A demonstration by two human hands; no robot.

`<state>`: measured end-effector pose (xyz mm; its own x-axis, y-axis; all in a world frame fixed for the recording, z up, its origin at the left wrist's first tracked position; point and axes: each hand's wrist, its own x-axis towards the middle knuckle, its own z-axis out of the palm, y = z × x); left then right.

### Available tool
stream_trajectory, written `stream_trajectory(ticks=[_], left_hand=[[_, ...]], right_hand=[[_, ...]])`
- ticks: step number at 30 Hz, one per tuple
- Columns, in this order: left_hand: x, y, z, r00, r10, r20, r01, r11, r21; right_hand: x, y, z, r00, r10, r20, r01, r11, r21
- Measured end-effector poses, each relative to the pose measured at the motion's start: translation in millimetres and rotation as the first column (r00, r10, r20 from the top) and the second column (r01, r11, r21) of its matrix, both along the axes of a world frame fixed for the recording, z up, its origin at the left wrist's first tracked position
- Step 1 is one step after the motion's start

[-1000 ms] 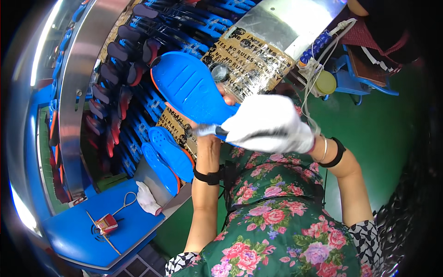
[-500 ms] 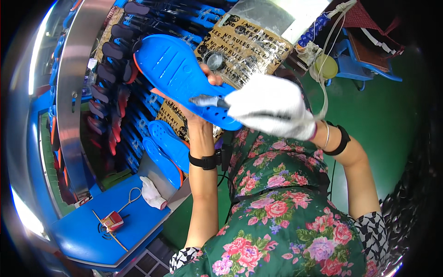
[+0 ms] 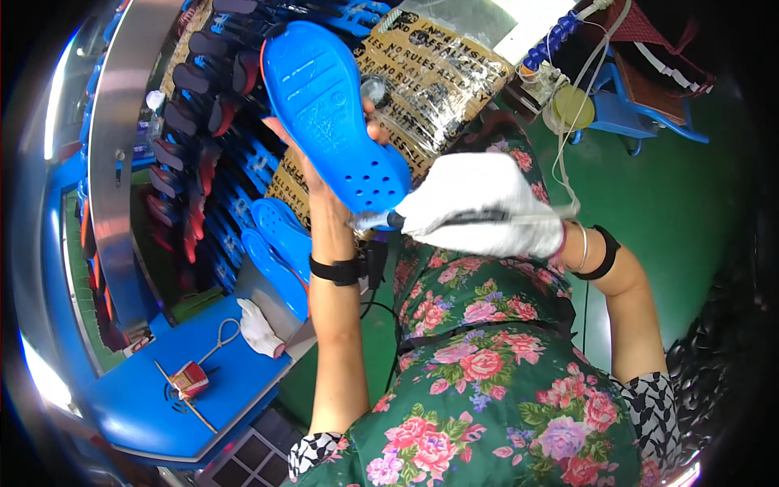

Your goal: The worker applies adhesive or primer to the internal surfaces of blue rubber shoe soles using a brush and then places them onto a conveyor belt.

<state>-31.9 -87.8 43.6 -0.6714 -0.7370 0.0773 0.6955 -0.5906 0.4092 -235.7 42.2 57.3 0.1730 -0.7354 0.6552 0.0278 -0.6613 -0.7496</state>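
A blue shoe sole [image 3: 320,105] with ridges and a cluster of small holes rests upright in my bare left hand [image 3: 316,174]. My left fingers wrap round its edges. My right hand [image 3: 479,207], in a white glove, is closed on a thin brush [image 3: 372,220] whose grey tip shows past the glove. That tip is beside the lower end of the sole, close to my left wrist; whether it touches the sole I cannot tell. Behind the sole, a small round dish [image 3: 374,88] is partly hidden.
A box wrapped in printed brown tape [image 3: 430,89] stands ahead. Two more blue soles [image 3: 280,243] lie left of my wrist. A blue ledge [image 3: 130,406] carries a white glove [image 3: 260,329] and a small red item [image 3: 189,380]. Dark soles [image 3: 182,118] hang at left.
The sole has turned more upright and moved up. The brush has shifted from the sole's face, near the holes, down to its lower end.
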Motion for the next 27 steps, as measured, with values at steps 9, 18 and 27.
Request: stream_trajectory(ticks=[9, 18, 27], left_hand=[[4, -10, 5, 0.96, -0.235, 0.151, 0.212, 0.965, 0.156], [5, -15, -4, 0.795, -0.261, 0.548, 0.3, 0.954, 0.018], [7, -13, -52, 0.86, 0.339, 0.38, -0.317, 0.941, -0.121]], right_hand=[[4, 3, -10, 0.954, -0.142, -0.262, 0.042, 0.934, -0.355], [-11, -18, -2, 0.958, 0.164, -0.234, -0.194, 0.975, -0.112], [-26, -12, -8, 0.823, -0.201, 0.531, -0.24, 0.724, 0.646]])
